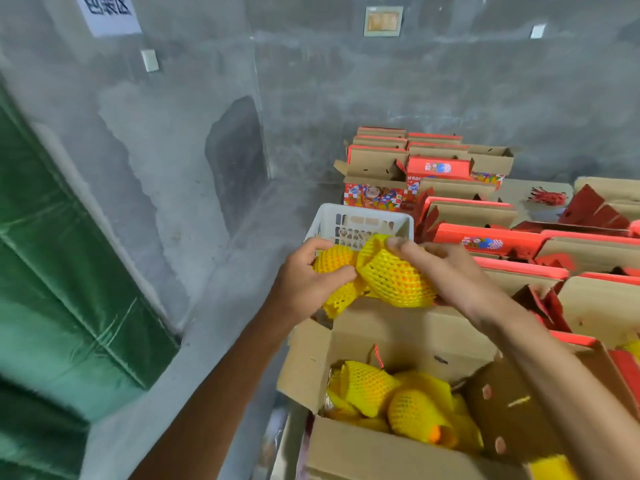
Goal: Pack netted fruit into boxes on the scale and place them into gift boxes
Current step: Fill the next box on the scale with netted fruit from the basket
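My left hand (308,275) grips an orange fruit in yellow foam netting (334,259), and a loose tail of net hangs below it. My right hand (446,271) holds a second netted fruit (398,278) from above, touching the first. Both fruits hang over the far edge of an open cardboard box (408,334). Inside that box lie several more netted fruits (412,407). Red gift boxes (485,242) with open flaps stand in rows to the right. No scale is visible.
A white plastic crate (360,220) stands just behind my hands. More red gift boxes (377,188) are stacked against the grey concrete wall. A green padded panel (52,271) fills the left side. Bare concrete floor lies between it and the boxes.
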Demonstrator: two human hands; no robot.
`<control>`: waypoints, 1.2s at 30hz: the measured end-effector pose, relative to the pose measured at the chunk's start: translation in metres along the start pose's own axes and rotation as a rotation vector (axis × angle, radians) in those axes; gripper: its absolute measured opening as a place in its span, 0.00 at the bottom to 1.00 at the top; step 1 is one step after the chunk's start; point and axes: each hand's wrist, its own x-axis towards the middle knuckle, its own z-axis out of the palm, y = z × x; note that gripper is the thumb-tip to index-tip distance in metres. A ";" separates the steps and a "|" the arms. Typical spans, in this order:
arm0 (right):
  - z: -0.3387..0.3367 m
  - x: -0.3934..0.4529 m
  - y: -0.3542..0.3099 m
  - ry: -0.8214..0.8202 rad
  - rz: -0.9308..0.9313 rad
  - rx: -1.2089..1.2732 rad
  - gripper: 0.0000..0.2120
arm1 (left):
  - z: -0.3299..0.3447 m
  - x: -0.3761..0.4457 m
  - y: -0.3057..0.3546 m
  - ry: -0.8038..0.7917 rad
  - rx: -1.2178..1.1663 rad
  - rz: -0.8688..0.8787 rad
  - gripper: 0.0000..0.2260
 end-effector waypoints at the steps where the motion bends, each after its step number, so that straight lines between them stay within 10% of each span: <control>1: -0.002 -0.016 0.003 -0.008 -0.004 0.006 0.32 | 0.002 -0.016 0.000 0.001 -0.020 -0.011 0.23; 12: -0.003 -0.105 0.080 0.036 0.073 -0.080 0.31 | 0.049 -0.109 -0.045 -0.079 0.141 -0.095 0.31; 18: 0.007 -0.107 0.111 0.357 0.060 -0.621 0.34 | 0.080 -0.125 -0.053 -0.047 0.717 0.053 0.36; 23: 0.016 -0.110 0.123 0.254 0.155 -0.923 0.32 | 0.081 -0.127 -0.064 -0.173 1.048 0.142 0.33; 36: 0.030 -0.128 0.121 0.394 -0.033 -0.987 0.23 | 0.055 -0.150 -0.035 -0.126 0.633 0.188 0.09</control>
